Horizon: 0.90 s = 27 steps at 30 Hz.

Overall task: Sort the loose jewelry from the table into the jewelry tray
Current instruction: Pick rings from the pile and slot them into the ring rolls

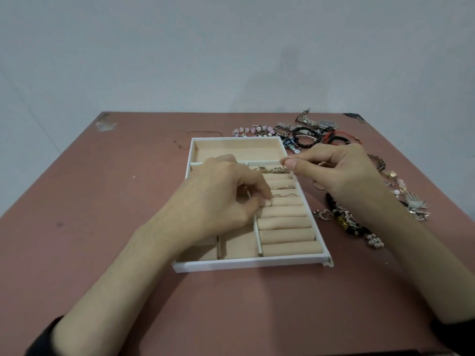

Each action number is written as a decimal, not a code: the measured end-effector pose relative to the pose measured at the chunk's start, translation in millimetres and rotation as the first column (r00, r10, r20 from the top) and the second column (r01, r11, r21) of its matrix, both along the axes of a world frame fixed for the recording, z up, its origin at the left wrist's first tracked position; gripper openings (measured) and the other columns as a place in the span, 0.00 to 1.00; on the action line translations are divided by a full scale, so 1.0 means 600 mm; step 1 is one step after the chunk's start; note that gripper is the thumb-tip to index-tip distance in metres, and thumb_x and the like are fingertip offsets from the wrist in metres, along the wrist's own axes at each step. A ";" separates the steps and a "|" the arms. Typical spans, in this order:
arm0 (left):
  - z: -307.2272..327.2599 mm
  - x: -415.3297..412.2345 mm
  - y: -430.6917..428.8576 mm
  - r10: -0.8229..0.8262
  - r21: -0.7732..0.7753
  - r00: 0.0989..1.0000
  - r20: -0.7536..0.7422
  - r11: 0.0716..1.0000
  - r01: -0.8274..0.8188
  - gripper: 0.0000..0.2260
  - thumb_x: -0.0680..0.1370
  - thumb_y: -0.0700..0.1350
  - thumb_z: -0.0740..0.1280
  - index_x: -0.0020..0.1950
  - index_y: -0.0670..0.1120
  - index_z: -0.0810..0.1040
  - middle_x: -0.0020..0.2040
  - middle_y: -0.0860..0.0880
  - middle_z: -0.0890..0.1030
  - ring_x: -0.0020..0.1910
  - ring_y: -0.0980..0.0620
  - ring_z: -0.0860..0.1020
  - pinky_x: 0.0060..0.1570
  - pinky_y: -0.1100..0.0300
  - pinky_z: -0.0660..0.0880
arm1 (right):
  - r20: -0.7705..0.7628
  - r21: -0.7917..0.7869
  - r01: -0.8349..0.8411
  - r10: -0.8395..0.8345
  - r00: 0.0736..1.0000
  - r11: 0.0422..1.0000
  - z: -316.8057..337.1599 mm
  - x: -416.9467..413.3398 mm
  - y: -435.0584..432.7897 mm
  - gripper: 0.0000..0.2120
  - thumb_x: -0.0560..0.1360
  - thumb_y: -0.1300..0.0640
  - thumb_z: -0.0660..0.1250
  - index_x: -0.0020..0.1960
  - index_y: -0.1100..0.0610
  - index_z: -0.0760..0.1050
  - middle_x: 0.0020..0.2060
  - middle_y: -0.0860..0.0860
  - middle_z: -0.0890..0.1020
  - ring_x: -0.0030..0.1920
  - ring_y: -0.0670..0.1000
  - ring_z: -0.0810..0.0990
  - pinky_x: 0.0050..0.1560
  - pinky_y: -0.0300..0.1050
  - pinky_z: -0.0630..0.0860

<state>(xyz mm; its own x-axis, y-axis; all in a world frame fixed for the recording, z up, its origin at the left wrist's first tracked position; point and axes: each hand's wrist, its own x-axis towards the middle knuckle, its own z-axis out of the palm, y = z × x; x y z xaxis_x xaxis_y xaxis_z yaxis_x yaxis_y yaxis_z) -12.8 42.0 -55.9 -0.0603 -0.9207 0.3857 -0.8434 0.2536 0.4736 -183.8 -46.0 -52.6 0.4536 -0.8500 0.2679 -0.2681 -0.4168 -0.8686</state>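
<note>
While left hand (223, 191) curls at ring rolls (285, 222), right hand (341, 173) pinches ring (287, 160)

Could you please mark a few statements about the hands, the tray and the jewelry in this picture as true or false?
1. The right hand pinches a ring. True.
2. The loose jewelry lies left of the tray. False: it lies to the tray's right and behind it.
3. The left hand is over the tray, fingertips at the ring rolls. True.
4. The wide far compartment is packed with bracelets. False: only its beige lining shows.
5. The watch lies in the tray. False: it lies on the table, near the far right corner.
</note>
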 end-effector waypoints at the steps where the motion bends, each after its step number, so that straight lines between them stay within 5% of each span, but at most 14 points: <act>1: -0.002 0.000 -0.001 -0.008 -0.006 1.000 0.017 1.000 0.008 0.06 0.68 0.49 0.67 0.39 0.55 0.84 0.31 0.57 0.78 0.37 0.62 0.70 0.39 0.69 0.68 | 0.000 -0.003 0.001 -0.001 1.000 1.000 0.001 0.000 0.001 0.06 0.71 0.58 0.71 0.46 0.58 0.84 0.40 0.47 0.84 0.32 0.34 0.77 0.34 0.26 0.69; 5: -0.006 0.002 -0.001 -0.030 -0.008 0.999 0.045 1.000 0.030 0.15 0.66 0.52 0.57 0.38 0.55 0.84 0.34 0.56 0.80 0.38 0.55 0.71 0.40 0.58 0.73 | 0.006 -0.010 -0.004 0.004 1.000 1.000 0.002 -0.002 0.002 0.07 0.71 0.59 0.71 0.47 0.60 0.83 0.41 0.49 0.84 0.30 0.34 0.76 0.33 0.26 0.69; 13: -0.009 0.002 -0.002 -0.025 -0.013 0.999 0.028 1.000 0.025 0.17 0.65 0.50 0.55 0.37 0.55 0.84 0.35 0.58 0.79 0.39 0.60 0.68 0.40 0.61 0.70 | -0.003 -0.006 -0.010 0.010 1.000 1.000 -0.002 -0.004 0.000 0.07 0.71 0.57 0.71 0.46 0.58 0.84 0.41 0.47 0.85 0.34 0.37 0.78 0.35 0.27 0.70; 18: -0.007 0.010 -0.007 0.010 -0.058 0.998 -0.061 0.998 -0.014 0.17 0.66 0.49 0.57 0.45 0.55 0.83 0.41 0.58 0.79 0.43 0.63 0.69 0.45 0.71 0.65 | -0.011 0.007 -0.025 0.025 1.000 1.000 0.001 -0.008 -0.002 0.05 0.71 0.57 0.72 0.46 0.56 0.84 0.40 0.47 0.85 0.37 0.37 0.79 0.37 0.28 0.71; 21: -0.011 0.019 -0.012 0.112 -0.098 0.985 -0.133 0.987 -0.126 0.15 0.67 0.41 0.59 0.46 0.53 0.83 0.44 0.56 0.79 0.45 0.61 0.70 0.46 0.70 0.66 | 0.019 0.003 -0.004 0.004 1.000 1.000 0.005 -0.013 -0.003 0.04 0.70 0.59 0.72 0.44 0.53 0.84 0.40 0.49 0.85 0.42 0.44 0.81 0.43 0.38 0.76; 24: -0.016 0.029 -0.015 0.201 -0.103 0.974 -0.107 0.972 -0.212 0.13 0.71 0.45 0.60 0.49 0.54 0.82 0.49 0.56 0.80 0.52 0.55 0.71 0.48 0.65 0.65 | -0.006 0.002 -0.011 0.011 1.000 1.000 0.009 -0.018 -0.003 0.04 0.71 0.57 0.71 0.45 0.52 0.84 0.44 0.55 0.83 0.47 0.55 0.79 0.46 0.53 0.75; 27: -0.018 0.038 -0.016 0.221 -0.102 0.974 -0.046 0.969 -0.225 0.13 0.75 0.52 0.61 0.56 0.55 0.79 0.55 0.57 0.79 0.58 0.54 0.70 0.52 0.66 0.62 | -0.032 0.023 -0.092 0.093 0.995 0.995 0.013 -0.019 0.001 0.05 0.70 0.58 0.72 0.45 0.52 0.84 0.42 0.51 0.84 0.43 0.42 0.80 0.46 0.38 0.74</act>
<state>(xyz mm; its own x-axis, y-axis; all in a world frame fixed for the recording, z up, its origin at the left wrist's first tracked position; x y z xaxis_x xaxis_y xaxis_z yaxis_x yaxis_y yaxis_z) 9.7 32.3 -66.8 0.1567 -0.8633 0.4797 -0.8683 0.1110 0.4834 -195.1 -45.3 -44.7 0.5390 -0.8092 0.2338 -0.2581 -0.4229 -0.8687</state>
